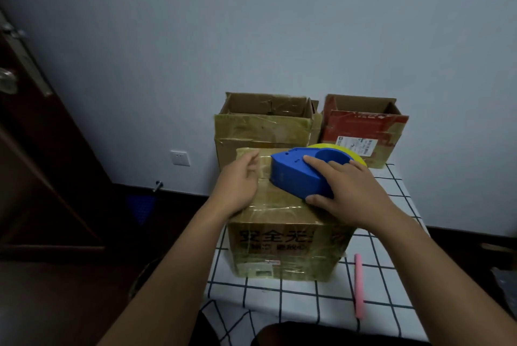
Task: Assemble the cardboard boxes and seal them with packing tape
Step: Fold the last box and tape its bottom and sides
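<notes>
- Brown cardboard, glossy with old tape, makes up the closed box [285, 236] in front of me; it stands on a table [307, 301] covered in a white cloth with a dark grid.
- Behind it, against the wall, two more boxes stand open: a plain brown box [263, 122] on the left and a box with red print [363, 127] on the right. I cannot see into either one.
- The blue tape dispenser [299, 175] is smooth moulded plastic, pointed at the front, with a yellow roll [349, 151] showing at its back; it rests on the closed box's top.
- My right hand [347, 192] grips the dispenser, fingers over its top and thumb against its near side.
- My left hand [237, 180] lies on the box top just left of the dispenser, fingers relaxed and holding nothing.
- A pink pen [358, 287] lies on the cloth to the right of the box.
</notes>
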